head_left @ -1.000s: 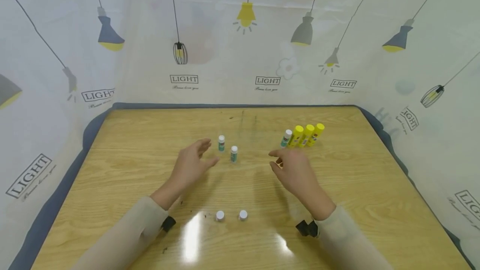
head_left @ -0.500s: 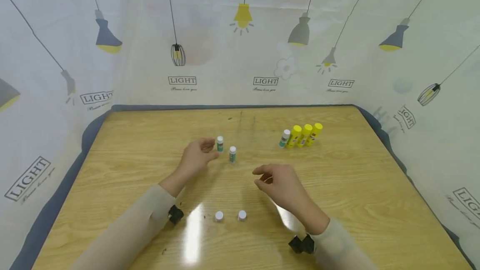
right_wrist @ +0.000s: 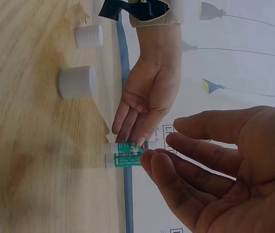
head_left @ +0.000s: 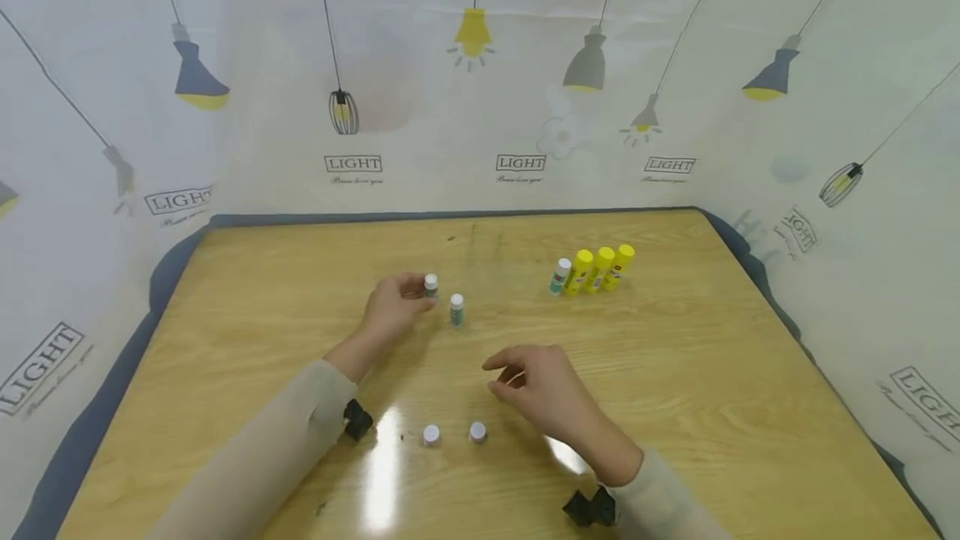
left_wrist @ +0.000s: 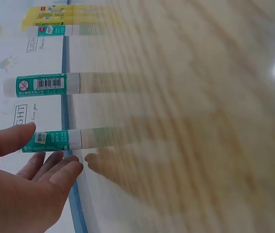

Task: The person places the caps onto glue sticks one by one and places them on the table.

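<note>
Two slim glue sticks with white caps and green labels stand upright mid-table. My left hand (head_left: 392,305) is at the left glue stick (left_wrist: 50,141), thumb and fingers on either side of it. In the left wrist view the thumb overlaps its label and the fingertips lie right along its other side. The other glue stick (head_left: 457,312) stands just to the right, untouched. My right hand (head_left: 542,383) hovers to the front right, fingers loosely bent, thumb apart, nothing between them. Two small white cylinders, a left one (head_left: 431,436) and a right one (head_left: 477,432), sit near the front.
At the back right a third green-labelled glue stick (head_left: 559,277) stands in a row with several yellow glue sticks (head_left: 599,270). A lamp-patterned cloth (head_left: 420,48) walls the wooden table (head_left: 712,407) at the back and sides.
My left hand has moved right until its thumb and fingers flank the left glue stick. My right hand has drawn back toward the front and left, away from the row. The head view has shifted slightly.
</note>
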`<state>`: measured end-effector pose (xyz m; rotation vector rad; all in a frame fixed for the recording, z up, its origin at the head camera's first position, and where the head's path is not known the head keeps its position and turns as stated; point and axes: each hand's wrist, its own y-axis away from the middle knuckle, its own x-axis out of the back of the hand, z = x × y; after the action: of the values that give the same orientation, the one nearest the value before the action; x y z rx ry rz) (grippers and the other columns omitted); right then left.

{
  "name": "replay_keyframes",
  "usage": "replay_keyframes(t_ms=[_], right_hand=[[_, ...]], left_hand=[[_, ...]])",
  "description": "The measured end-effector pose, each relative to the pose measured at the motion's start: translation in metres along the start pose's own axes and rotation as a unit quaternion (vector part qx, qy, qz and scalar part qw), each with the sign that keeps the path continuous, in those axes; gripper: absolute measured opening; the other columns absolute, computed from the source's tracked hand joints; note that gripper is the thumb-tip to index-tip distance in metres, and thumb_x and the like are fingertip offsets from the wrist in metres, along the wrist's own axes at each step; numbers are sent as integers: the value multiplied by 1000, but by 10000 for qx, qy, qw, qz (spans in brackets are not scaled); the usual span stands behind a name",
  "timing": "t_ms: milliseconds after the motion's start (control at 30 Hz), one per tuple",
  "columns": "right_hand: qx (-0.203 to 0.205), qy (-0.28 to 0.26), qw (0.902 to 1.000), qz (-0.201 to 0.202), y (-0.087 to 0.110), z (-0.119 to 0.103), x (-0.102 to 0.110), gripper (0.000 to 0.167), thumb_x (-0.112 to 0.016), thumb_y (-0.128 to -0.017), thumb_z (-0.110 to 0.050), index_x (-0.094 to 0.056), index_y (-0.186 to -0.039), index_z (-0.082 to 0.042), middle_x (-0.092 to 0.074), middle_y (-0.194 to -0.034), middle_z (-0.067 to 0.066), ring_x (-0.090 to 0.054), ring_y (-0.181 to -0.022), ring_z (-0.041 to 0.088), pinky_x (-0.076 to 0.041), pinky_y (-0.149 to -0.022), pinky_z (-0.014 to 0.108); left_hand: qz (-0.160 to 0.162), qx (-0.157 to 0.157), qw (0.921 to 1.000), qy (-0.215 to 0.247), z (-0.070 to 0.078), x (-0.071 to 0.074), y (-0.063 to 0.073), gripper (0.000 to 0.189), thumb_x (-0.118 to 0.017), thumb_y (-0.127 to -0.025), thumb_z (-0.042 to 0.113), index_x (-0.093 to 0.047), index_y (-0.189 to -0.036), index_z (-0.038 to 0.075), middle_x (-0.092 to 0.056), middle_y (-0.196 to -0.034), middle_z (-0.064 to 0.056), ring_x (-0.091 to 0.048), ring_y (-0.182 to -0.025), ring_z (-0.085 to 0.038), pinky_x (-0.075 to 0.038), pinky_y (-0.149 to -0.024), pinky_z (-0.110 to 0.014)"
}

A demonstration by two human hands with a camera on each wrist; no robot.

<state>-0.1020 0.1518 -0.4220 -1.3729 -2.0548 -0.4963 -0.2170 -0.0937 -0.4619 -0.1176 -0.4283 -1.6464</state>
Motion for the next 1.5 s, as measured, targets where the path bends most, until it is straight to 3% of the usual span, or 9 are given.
replay_keyframes(t_ms=[367, 600, 1067, 1500], right_hand=[[-65, -120, 9996, -258, 1, -2, -7, 18, -73, -92, -7, -76, -110, -7, -75, -108, 7, -69, -86, 12, -59, -73, 21], [4, -88, 9994, -330, 3, -3, -9, 19, -73, -92, -8, -76, -111, -7, -75, -107, 7, -68, -85, 9, -59, -73, 20], [22, 63, 9993, -361, 4, -4, -13, 19, -74, -91, -7, -76, -110, -6, -75, -105, 7, -68, -83, 10, -58, -71, 20], [130, 639, 9968, -471, 5, 0, -25, 21, -74, -87, -6, -77, -107, -7, -75, -97, 3, -62, -77, 5, -54, -67, 21]], left_hand=[[-54, 26, 9999, 101, -2, -1, -5, 51, -69, -96, 8, -52, -143, -1, -58, -141, -17, -58, -129, -32, -48, -111, -42], [-19, 33, 9998, -172, 2, -4, -9, 40, -70, -95, 6, -61, -134, 1, -63, -136, -16, -58, -128, -32, -47, -112, -44], [-18, 0, 9992, -389, 0, -6, -8, 36, -70, -96, 7, -65, -131, 6, -65, -134, -14, -58, -128, -31, -47, -111, -45], [10, -70, 9993, -359, -4, -3, -7, 34, -70, -96, 10, -66, -130, 6, -65, -133, -13, -58, -127, -31, -47, -111, -46]])
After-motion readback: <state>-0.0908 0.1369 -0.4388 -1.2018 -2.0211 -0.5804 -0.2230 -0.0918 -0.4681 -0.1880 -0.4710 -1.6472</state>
